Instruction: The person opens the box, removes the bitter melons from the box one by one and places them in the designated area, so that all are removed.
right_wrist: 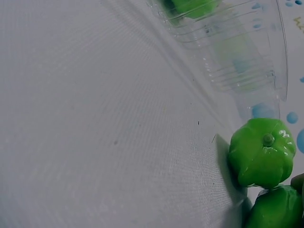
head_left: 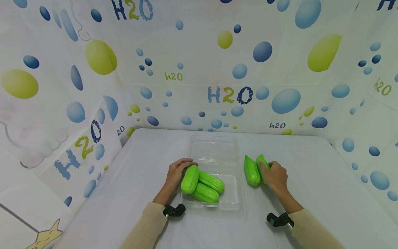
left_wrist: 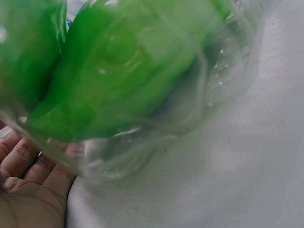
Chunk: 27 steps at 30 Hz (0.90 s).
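My white table bears an open clear container and, just right of it, a green vegetable.

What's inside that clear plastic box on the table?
Inside the clear box are three green, vegetable-like pieces. In the head view, the leftmost piece overlaps and partly hides the other two. Whatever lies beneath them is covered and can't be seen.

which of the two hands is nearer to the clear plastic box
Left. The left hand is right at the left side of the box; the right hand is off to its right, holding a green vegetable.
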{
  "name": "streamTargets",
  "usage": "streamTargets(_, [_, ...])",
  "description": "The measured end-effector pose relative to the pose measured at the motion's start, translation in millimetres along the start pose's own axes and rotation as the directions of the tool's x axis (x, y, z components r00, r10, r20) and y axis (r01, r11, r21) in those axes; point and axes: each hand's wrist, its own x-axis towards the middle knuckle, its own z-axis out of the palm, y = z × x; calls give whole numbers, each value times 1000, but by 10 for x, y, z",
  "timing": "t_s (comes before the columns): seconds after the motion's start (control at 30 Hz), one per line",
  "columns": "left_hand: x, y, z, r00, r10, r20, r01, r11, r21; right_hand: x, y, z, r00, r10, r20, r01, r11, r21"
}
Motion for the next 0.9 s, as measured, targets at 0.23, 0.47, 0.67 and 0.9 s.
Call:
streamTargets(0.23, [-4,16,8,1000,1,-2,-1,1000,-5,17,18,-3,1000,-23,12,23,999,-35])
streamTargets(0.47, [-6,24,9,1000,-7,-5,7,1000,0,27,35,-4,999,-34,18,35,998,-53])
streamTargets(0.67, [13,23,40,1000,4,-5,-4,1000,-7,46,62,-15,999,-37,11,38,998,-55])
streamTargets(0.9, [-9,42,21,1000,-18,-17,19,1000,16,28,69,31,998,-50,24,52,995,-83])
